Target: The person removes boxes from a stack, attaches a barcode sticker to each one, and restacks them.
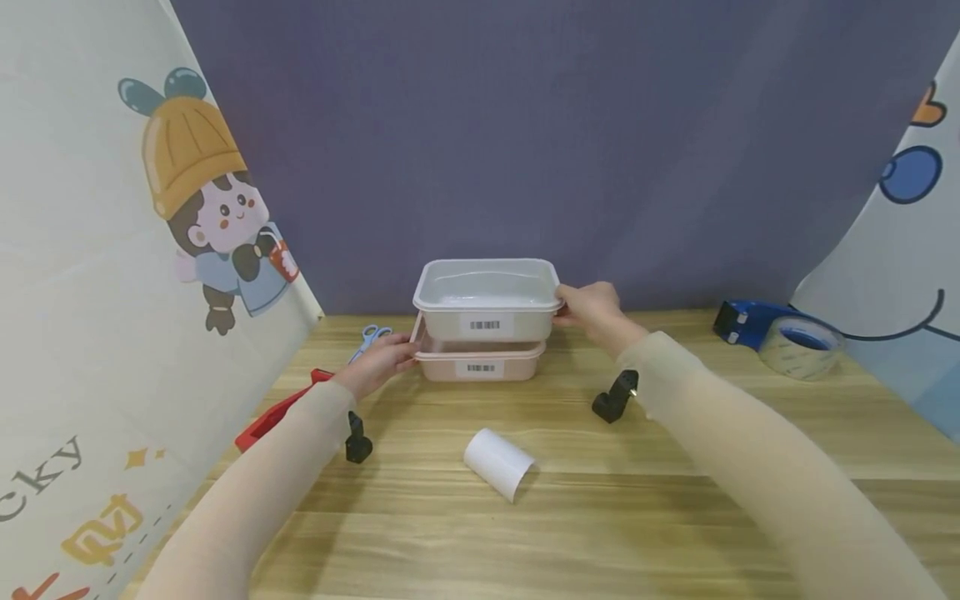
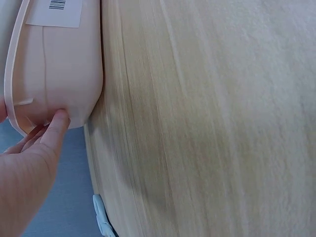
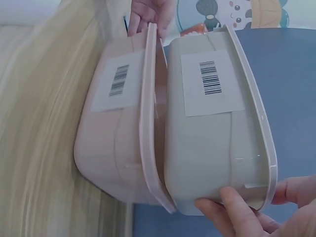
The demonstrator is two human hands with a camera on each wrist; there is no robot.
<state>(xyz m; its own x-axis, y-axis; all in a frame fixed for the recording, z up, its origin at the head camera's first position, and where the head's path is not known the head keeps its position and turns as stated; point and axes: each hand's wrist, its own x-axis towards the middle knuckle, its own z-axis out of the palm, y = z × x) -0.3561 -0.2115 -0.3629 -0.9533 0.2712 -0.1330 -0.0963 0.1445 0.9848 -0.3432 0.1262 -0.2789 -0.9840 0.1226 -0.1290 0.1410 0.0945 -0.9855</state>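
Observation:
A pink plastic bin (image 1: 438, 369) stands on the table at the back middle. Just above it is a pale grey-white bin (image 1: 450, 325), its base at the pink rim. Each bin has a barcode label on its front. At the pink bin's left end, my left hand (image 1: 381, 363) grips the rim, fingertips against the outer wall in the left wrist view. My right hand (image 1: 597, 310) holds the right end of the grey-white bin, fingers under its rim. The right wrist view shows a narrow gap between the two bins.
A curled piece of white paper (image 1: 498, 463) lies in front of the bins. Blue scissors (image 1: 370, 336) and a red object (image 1: 277, 414), partly behind the left arm, are at left. A blue tape dispenser (image 1: 750, 325) with a clear tape roll (image 1: 801, 348) stands at right.

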